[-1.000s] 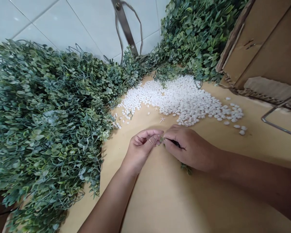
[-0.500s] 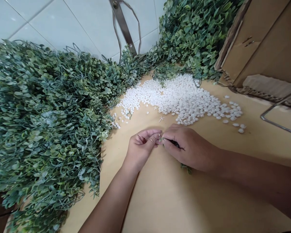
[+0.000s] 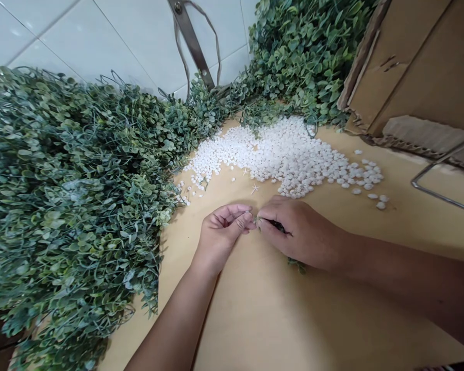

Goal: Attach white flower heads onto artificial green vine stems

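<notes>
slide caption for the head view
Right hand holds a leafy sprig, left hand close by, near white pieces and greenery.

A pale wooden-coloured tabletop [image 3: 263,314] bears heaped green foliage [image 3: 96,196], spread white pieces [image 3: 301,162] and little star shapes [image 3: 254,188]

The sprig [image 3: 297,265] is green — small pieces [image 3: 294,141] white — table [image 3: 251,314] tan

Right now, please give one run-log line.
left hand: pinched, contents unclear | right hand: closed on green sprig | white pieces: heaped beyond both hands | greenery: piled at left
</notes>
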The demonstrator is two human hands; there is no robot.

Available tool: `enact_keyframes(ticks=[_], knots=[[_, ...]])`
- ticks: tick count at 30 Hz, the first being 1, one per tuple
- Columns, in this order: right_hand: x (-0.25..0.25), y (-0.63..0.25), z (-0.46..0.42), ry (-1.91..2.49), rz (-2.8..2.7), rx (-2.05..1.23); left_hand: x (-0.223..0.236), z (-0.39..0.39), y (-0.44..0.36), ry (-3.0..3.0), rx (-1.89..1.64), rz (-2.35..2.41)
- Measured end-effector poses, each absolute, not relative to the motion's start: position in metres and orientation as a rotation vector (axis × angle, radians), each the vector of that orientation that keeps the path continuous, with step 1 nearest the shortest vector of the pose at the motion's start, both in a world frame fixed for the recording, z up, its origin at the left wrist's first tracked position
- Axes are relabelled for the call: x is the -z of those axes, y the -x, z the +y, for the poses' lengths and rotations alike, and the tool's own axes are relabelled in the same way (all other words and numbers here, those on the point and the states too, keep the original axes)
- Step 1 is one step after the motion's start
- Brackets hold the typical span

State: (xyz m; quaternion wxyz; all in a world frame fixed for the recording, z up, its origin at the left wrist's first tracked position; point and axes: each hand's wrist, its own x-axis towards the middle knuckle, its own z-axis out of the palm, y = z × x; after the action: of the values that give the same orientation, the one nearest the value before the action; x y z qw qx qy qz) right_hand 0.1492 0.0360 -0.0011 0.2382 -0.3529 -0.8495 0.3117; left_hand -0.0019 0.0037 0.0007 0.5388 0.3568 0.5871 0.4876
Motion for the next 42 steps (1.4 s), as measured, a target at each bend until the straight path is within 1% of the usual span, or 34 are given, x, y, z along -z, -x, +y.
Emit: enact_keyframes(ticks=[7,11,18,26,42], knots=[[-0.0008,-0.1491,0.0355,0.995,-2.348,-0.833,-0.0013,0.0043,0.0013,-0.841,-1.180,1.381],[-0.0021,-0.1493,0.0358,1.020,-2.361,-0.888,-0.0015,0.0042,0.0039,-0.802,-1.168,1.328],[0.0000,-0.1489,0.0357,1.034,-2.352,-0.877,-0.0004,0.0043,0.0040,-0.889,-1.146,1.285],[-0.0017,-0.1483,0.0355,1.049,-2.355,-0.899,-0.0014,0.0050,0.0047,-0.844,-1.140,1.322],[0.0018,-0.1466,0.0357,1.075,-2.317,-1.009,-0.0005,0.0077,0.0081,-0.871,-1.080,1.287]])
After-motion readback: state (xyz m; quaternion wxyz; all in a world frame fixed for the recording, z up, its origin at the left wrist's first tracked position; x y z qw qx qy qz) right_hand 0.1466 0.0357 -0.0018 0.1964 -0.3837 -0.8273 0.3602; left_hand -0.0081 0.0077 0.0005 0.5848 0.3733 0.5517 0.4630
